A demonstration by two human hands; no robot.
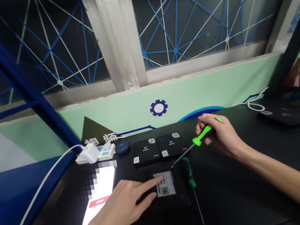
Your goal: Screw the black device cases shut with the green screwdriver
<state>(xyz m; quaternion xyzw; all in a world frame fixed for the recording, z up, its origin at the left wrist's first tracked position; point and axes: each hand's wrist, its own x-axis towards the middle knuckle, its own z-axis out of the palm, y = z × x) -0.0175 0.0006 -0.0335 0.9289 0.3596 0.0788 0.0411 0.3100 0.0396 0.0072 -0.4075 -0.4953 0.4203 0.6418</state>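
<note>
Head view: left hand (119,206) pressed a flat black device (169,201); right hand (220,135) clenched a green-handled screwdriver (203,135).
Left forefinger (150,183) lay extended; a slip could scratch the white label (164,183).

Electronics workbench (247,196) with screwdrivers (189,173)

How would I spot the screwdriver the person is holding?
Find the long black table, then the right hand above it. That hand grips a screwdriver with a bright green handle, unlike the darker green-handled one lying flat on the table.
</note>
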